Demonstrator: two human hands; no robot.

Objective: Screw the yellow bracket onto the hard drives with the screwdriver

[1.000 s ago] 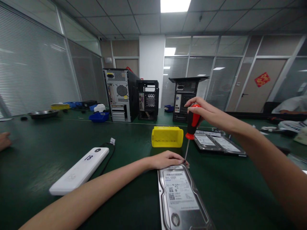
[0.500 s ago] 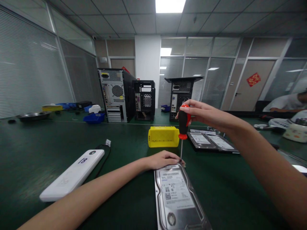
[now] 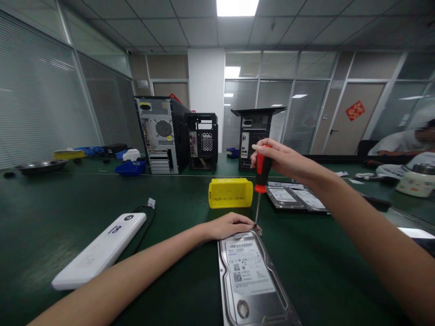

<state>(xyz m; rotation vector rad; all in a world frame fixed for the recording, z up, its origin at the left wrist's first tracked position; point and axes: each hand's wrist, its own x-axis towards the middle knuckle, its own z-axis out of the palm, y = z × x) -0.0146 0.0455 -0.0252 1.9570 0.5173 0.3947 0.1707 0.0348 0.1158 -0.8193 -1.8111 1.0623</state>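
Observation:
A silver hard drive (image 3: 249, 276) with a white label lies on the green table in front of me. My left hand (image 3: 231, 226) grips its far end, the fingers curled over the edge. My right hand (image 3: 277, 156) is closed around the red and black handle of a screwdriver (image 3: 263, 171). The shaft slopes down to the drive's far right corner, beside my left fingertips. Whether the tip sits in a screw is too small to tell. Just beyond the drive, a yellow plastic bin (image 3: 230, 193) rests with its opening toward me.
More hard drives (image 3: 294, 198) lie right of the bin. A white power bank-like case marked 18 (image 3: 102, 251) is at left, with a dark cable. Computer towers (image 3: 163, 136) stand behind, near a blue bin (image 3: 130, 168). Another person (image 3: 401, 141) leans at the far right.
The screwdriver's handle has tipped to the right, and my right hand's grip on it has shifted. The tip stays at the same corner. My left hand and the drive hold still.

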